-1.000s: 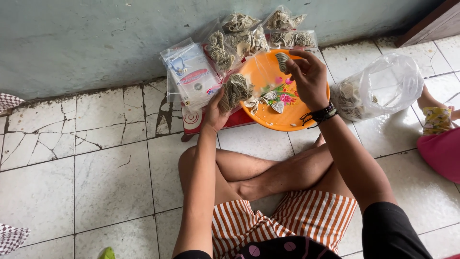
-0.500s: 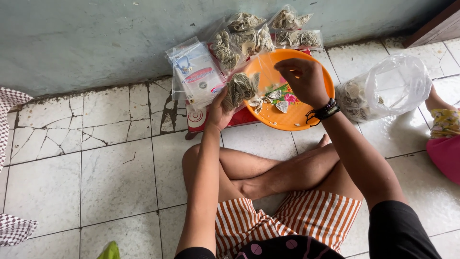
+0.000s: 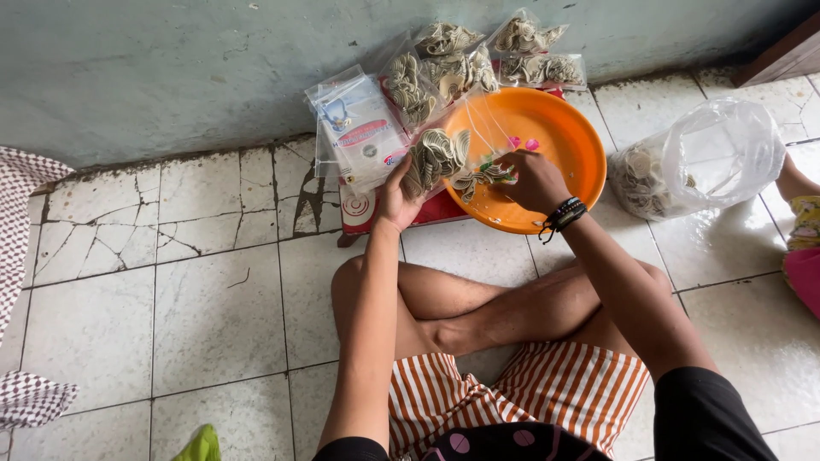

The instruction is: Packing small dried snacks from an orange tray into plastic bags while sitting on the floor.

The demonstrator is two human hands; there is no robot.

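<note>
I sit cross-legged on a tiled floor. My left hand (image 3: 398,198) holds up a small clear plastic bag (image 3: 436,158) partly filled with pale curled crackers, at the left rim of an orange plastic plate (image 3: 571,141). My right hand (image 3: 530,181), with dark bracelets at the wrist, pinches a few crackers (image 3: 478,177) on the plate's near left side, right beside the bag's mouth. The plate is tilted up toward me and shows a flower pattern.
Several filled cracker bags (image 3: 465,60) lean on the grey wall behind the plate. A stack of flat empty packets (image 3: 359,137) lies left of it. A big clear bag of crackers (image 3: 692,162) lies to the right. Patterned cloth (image 3: 17,222) sits at the far left.
My right hand came down from the plate's far rim to its near left side and took crackers. The left hand kept hold of the bag, and the view shifted a little.
</note>
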